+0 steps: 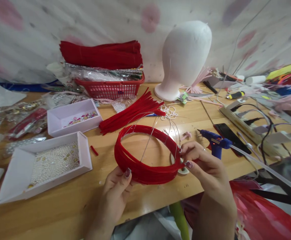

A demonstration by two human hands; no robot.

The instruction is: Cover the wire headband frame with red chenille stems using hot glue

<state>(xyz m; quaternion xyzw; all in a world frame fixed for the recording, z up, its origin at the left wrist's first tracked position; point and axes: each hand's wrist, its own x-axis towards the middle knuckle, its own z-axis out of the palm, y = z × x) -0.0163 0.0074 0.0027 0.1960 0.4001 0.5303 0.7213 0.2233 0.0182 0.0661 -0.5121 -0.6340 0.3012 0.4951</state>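
Note:
A round wire frame wrapped in red pipe cleaners [150, 174] is held up over the front of the table, with bare thin wires arching across its top. My left hand [117, 190] grips its lower left side, thumb on the outer face. At the right side, my right hand [204, 166] pinches the red band between thumb and fingers. Behind the ring lies a bundle of loose red pipe cleaners [132, 113]. To the right of my right hand stands a blue glue gun [215, 141] with a clear glue stick in its back.
White boxes of beads [55, 163] and gems [74, 116] sit at left. Behind are a red basket [112, 88] of pipe cleaners and a white foam head [185, 56]. A phone [232, 138] and a power strip [248, 130] with cables lie at right.

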